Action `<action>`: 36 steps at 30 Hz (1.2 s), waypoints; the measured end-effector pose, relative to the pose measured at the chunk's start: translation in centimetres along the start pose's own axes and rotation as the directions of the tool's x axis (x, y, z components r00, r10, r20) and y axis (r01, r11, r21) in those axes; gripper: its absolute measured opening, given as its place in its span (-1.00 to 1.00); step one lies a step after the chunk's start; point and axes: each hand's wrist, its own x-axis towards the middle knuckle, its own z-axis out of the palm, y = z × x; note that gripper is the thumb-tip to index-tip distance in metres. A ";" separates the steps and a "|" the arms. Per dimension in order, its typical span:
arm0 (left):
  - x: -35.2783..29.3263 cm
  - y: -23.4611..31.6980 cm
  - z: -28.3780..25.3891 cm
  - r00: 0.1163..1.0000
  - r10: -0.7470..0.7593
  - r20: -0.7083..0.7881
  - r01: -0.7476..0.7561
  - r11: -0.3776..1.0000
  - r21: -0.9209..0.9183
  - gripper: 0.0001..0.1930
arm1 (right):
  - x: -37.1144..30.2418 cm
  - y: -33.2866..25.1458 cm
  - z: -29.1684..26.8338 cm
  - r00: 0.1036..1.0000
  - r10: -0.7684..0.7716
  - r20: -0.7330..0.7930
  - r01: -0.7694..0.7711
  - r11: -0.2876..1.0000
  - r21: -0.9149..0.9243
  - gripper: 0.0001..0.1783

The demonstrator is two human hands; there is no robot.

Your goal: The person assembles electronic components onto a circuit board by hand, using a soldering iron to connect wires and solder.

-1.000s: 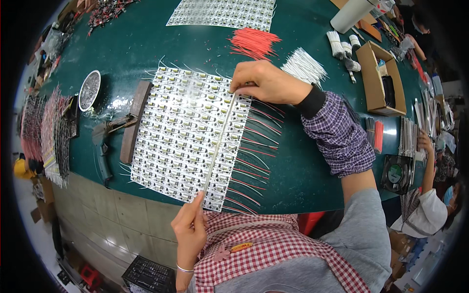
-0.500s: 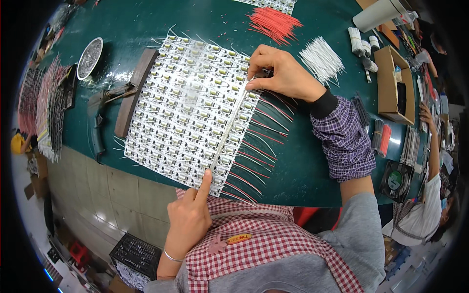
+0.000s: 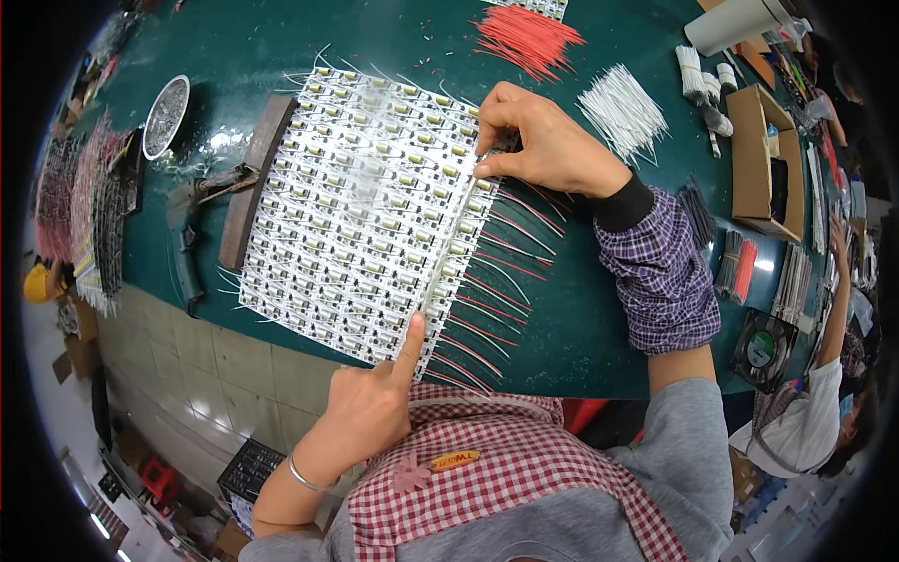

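Note:
A white circuit board panel (image 3: 361,201) lies on the green table, covered with rows of small yellowish components and short white wires. My right hand (image 3: 543,140) pinches it at the far right edge, thumb and index finger together. My left hand (image 3: 379,393) rests at the panel's near edge, its index finger stretched out and pressing the surface, the other fingers curled. Between the two hands a pale line runs lengthwise, setting off the rightmost strip. Red and white wires (image 3: 492,314) stick out from that strip to the right.
Left of the panel, a soldering iron (image 3: 183,234) leans on a dark bar (image 3: 257,183). A metal bowl (image 3: 167,117) sits beyond. Red wires (image 3: 529,42) and white wires (image 3: 623,112) lie in piles at the back. A cardboard box (image 3: 749,164) and a fan (image 3: 763,347) stand right, near another person's arm (image 3: 835,295).
My left hand has slid slightly up and right along the pale line, its forearm swinging outward. The right hand keeps its pinch in nearly the same place. The view has shifted a little.

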 end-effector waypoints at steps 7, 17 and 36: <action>0.0 -0.1 -0.3 0.997 0.029 -0.078 -0.036 0.995 -0.089 -0.13 | -0.5 0.8 -0.3 0.994 -0.112 -0.016 0.113 0.992 0.060 -0.74; -3.0 0.4 -1.2 0.956 -0.201 -0.215 0.041 0.813 -0.581 -0.24 | -0.5 0.1 -2.0 0.951 0.052 -0.304 0.041 0.956 0.291 -0.68; 1.5 -1.8 -1.7 0.976 -0.169 -0.140 0.059 0.818 -0.572 -0.26 | 3.9 1.7 0.2 0.975 0.157 -0.160 -0.152 0.988 0.043 -0.81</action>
